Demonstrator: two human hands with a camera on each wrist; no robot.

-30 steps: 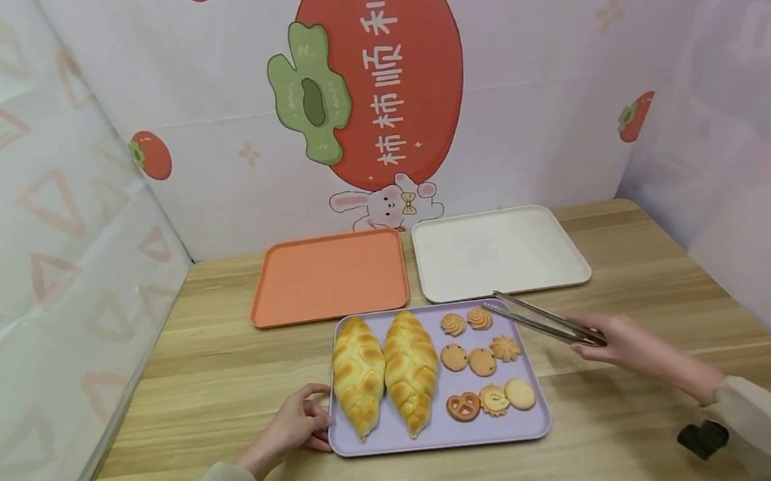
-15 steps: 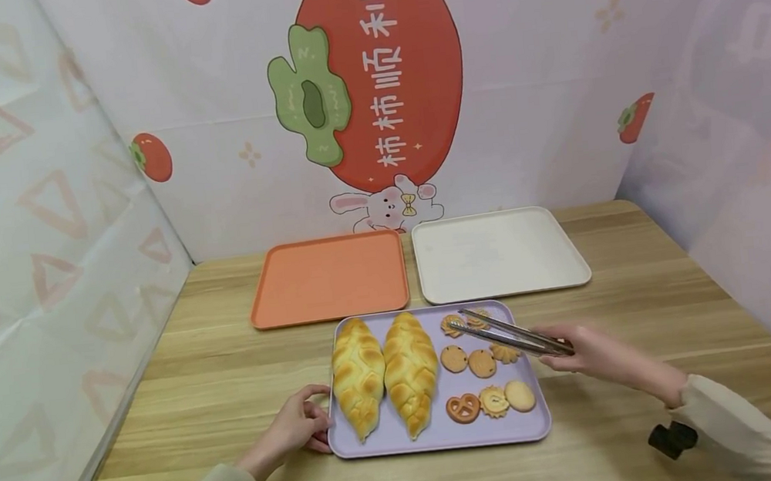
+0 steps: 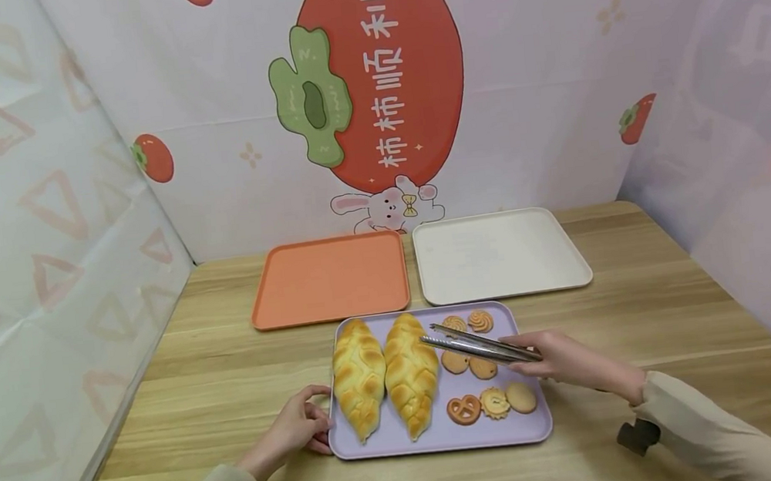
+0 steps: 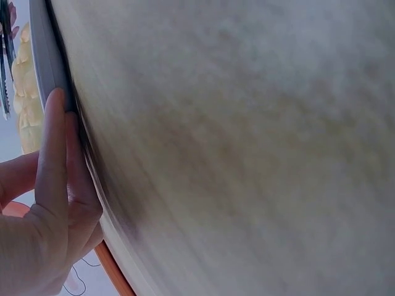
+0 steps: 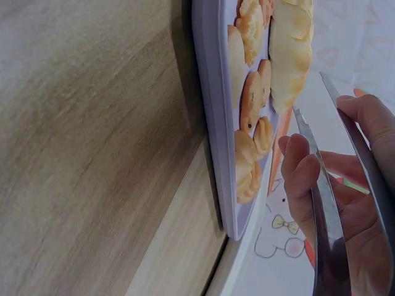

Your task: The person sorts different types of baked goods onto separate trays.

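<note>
My right hand [image 3: 557,355] holds metal tongs [image 3: 482,346] near their joined end; in the right wrist view the tongs [image 5: 327,209] have their arms spread. Their tips reach over the right edge of the right braided bread loaf [image 3: 411,377], with nothing visible between them. Below the tongs lie several cookies [image 3: 480,320], partly covered. My left hand [image 3: 295,427] touches the left edge of the lavender tray [image 3: 440,443]; the left wrist view shows fairly straight fingers [image 4: 52,148] against its side. Another braided loaf [image 3: 359,378] lies near that edge.
Behind the lavender tray, an orange tray [image 3: 330,281] stands at the left and a white tray [image 3: 499,257] at the right. A pretzel cookie [image 3: 464,410] and two round ones line the front right. A printed cloth [image 3: 526,103] hangs behind the wooden table [image 3: 216,365].
My right hand has moved left with the tongs, from beyond the tray's right back corner to over the cookies and the right loaf's edge. The left hand has stayed in place.
</note>
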